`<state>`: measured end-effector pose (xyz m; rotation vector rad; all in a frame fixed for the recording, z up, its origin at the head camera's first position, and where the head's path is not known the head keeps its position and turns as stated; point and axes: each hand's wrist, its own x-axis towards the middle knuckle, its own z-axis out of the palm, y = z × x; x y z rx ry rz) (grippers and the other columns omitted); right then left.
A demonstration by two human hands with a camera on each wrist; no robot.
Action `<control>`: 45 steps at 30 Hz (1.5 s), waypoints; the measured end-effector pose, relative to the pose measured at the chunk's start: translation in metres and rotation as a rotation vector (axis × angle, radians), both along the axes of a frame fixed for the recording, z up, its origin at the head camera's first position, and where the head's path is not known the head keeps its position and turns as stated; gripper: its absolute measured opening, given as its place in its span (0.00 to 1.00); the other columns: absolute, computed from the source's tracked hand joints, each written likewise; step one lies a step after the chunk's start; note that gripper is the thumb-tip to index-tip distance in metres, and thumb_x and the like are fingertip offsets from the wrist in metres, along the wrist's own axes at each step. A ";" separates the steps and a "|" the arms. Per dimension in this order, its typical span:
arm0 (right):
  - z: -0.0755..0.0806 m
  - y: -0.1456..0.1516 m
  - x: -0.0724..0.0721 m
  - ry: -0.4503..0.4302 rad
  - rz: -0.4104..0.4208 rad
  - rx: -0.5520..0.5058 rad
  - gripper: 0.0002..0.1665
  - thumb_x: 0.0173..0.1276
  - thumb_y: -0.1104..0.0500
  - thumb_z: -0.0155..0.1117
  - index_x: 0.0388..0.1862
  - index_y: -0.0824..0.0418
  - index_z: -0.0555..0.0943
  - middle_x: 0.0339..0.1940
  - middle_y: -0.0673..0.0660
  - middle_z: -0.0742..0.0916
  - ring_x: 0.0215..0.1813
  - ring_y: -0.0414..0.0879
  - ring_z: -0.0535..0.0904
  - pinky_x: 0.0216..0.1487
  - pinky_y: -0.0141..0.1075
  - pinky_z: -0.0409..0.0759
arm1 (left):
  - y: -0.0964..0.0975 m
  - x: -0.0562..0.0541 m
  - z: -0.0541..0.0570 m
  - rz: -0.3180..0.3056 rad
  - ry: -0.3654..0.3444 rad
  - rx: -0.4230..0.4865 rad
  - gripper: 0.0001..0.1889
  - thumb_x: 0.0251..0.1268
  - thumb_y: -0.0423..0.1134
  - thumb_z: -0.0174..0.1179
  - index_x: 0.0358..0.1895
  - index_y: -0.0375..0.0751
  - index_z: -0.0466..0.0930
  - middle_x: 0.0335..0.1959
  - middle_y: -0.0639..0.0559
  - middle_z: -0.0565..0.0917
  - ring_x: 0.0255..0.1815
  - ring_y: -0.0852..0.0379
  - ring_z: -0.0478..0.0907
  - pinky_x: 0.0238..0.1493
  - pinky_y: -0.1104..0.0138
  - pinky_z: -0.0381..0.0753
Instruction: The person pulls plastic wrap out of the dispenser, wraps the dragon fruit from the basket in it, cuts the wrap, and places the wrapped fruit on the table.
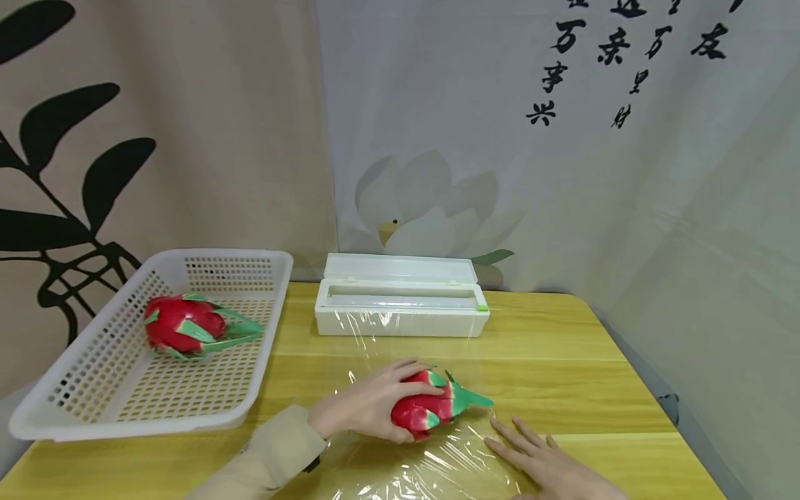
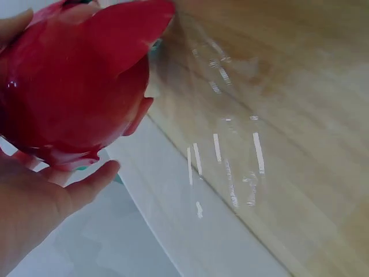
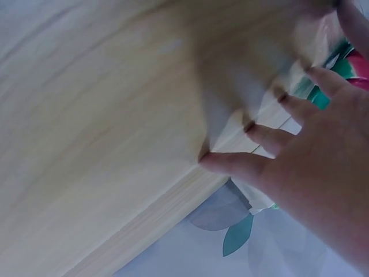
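My left hand [image 1: 375,401] grips a red dragon fruit [image 1: 420,410] with green leaf tips, its stem end pointing right. In the left wrist view the fruit's smooth red body [image 2: 75,86] lies between thumb and fingers. Clear plastic wrap [image 1: 431,462] spreads beneath the fruit, running back to a white wrap dispenser [image 1: 400,321] whose lid stands up. To the right of the fruit, my right hand [image 1: 546,458] rests with spread, straight fingers at the wrap's right edge. Its fingertips touch the tabletop in the right wrist view.
A white slatted basket [image 1: 250,399] stands at the left with a second dragon fruit [image 1: 187,326] in it. The wooden table [image 1: 612,417] ends at the right in a slanting edge. Behind hangs a cloth [image 1: 425,104] with a lotus and black characters.
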<state>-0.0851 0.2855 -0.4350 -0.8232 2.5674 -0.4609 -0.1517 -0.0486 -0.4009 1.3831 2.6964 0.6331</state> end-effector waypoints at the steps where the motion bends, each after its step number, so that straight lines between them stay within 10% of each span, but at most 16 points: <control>1: 0.000 0.001 0.000 -0.003 0.001 -0.004 0.44 0.62 0.32 0.56 0.75 0.41 0.56 0.79 0.56 0.56 0.73 0.74 0.50 0.53 0.79 0.57 | -0.002 0.002 -0.001 0.001 0.005 0.009 0.35 0.50 0.51 0.70 0.65 0.59 0.70 0.71 0.46 0.66 0.74 0.41 0.58 0.61 0.47 0.75; 10: -0.004 0.019 -0.004 0.020 0.095 -0.011 0.42 0.65 0.36 0.57 0.75 0.43 0.57 0.78 0.54 0.59 0.75 0.66 0.53 0.52 0.75 0.64 | -0.038 0.024 -0.007 -0.036 0.124 0.144 0.31 0.54 0.43 0.69 0.64 0.55 0.71 0.73 0.48 0.64 0.72 0.42 0.61 0.60 0.51 0.77; 18: 0.009 0.026 -0.010 0.029 0.050 -0.009 0.34 0.67 0.35 0.52 0.69 0.43 0.68 0.71 0.51 0.72 0.71 0.55 0.67 0.60 0.50 0.77 | -0.070 0.043 -0.016 0.001 0.159 0.155 0.24 0.56 0.40 0.67 0.58 0.50 0.77 0.63 0.50 0.77 0.63 0.46 0.74 0.57 0.54 0.79; 25: 0.011 0.016 -0.013 0.303 0.142 -0.184 0.17 0.66 0.51 0.63 0.53 0.51 0.81 0.51 0.49 0.84 0.50 0.43 0.81 0.48 0.34 0.83 | -0.085 0.054 -0.026 -0.058 0.064 0.156 0.12 0.57 0.42 0.66 0.45 0.51 0.83 0.44 0.62 0.84 0.46 0.64 0.80 0.48 0.70 0.82; 33: 0.002 0.011 -0.020 0.033 0.271 -0.311 0.14 0.61 0.50 0.67 0.46 0.49 0.84 0.41 0.42 0.85 0.43 0.30 0.78 0.43 0.28 0.81 | -0.099 0.057 -0.036 -0.214 -0.093 0.084 0.12 0.48 0.35 0.69 0.38 0.53 0.85 0.33 0.65 0.82 0.35 0.76 0.72 0.39 0.87 0.69; 45: -0.016 0.002 -0.030 0.297 0.392 -0.463 0.04 0.57 0.63 0.69 0.28 0.53 0.84 0.29 0.45 0.85 0.34 0.28 0.78 0.37 0.14 0.75 | -0.096 0.057 -0.048 -0.238 -0.072 0.148 0.02 0.57 0.37 0.66 0.31 0.51 0.87 0.28 0.63 0.80 0.32 0.81 0.71 0.34 0.92 0.67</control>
